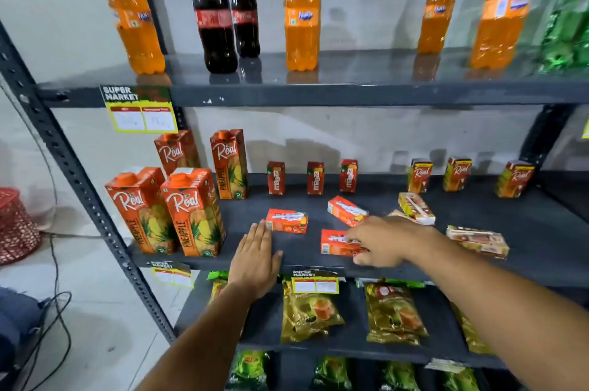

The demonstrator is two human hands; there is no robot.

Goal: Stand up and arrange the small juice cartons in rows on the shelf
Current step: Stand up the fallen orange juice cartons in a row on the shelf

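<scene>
On the dark middle shelf small juice cartons stand and lie. Three red Maaza cartons stand at the back, and three small Real cartons stand to their right. Several cartons lie flat: an orange one, another orange one, a pale one and a brown one. My right hand closes on a flat orange carton near the front edge. My left hand rests flat and open on the shelf front, fingertips just left of the first orange carton.
Four tall Real pineapple cartons stand at the shelf's left end. Soda bottles line the upper shelf. Snack packets fill the lower shelves. A slotted steel upright runs at left; a red basket and cables lie on the floor.
</scene>
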